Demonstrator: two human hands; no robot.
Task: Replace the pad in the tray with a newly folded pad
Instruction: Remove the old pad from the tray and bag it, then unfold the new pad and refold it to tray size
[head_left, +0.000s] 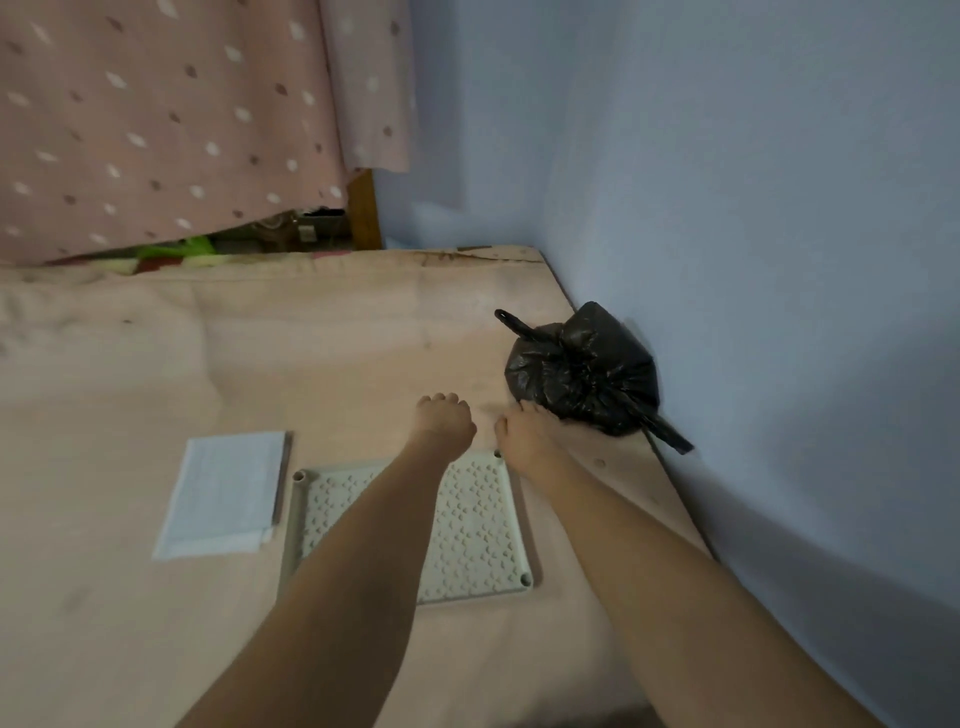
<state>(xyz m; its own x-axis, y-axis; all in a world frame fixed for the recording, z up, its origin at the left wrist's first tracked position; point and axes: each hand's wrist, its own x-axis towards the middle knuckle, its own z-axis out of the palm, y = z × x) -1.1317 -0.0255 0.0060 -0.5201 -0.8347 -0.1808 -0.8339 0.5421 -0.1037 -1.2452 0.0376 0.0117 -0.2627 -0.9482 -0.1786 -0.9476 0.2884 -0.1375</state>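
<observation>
1. Near the middle of the pink sheet (130, 389) lies the tray (478, 525), its perforated grid bare; no pad shows on or in it from this view, so the old pad appears to be out already.
2. Just left of the tray, close beside its edge, sits a white folded pad (223, 493), flat and not held by either hand. It looks like the replacement, not yet placed.
3. Beyond the tray's far right corner, against the blue wall (753, 208), rests a tied black bag (582, 369); whether the used pad is inside cannot be told.
4. The right hand (524, 436) reaches to the bag's near edge, fingers bent down and touching it; a firm grip cannot be confirmed.
5. The left hand (444, 418) hovers past the tray's far edge, fingers loosely curled, holding nothing.
6. Judged remaining: pick up the folded pad and seat it in the tray.
</observation>
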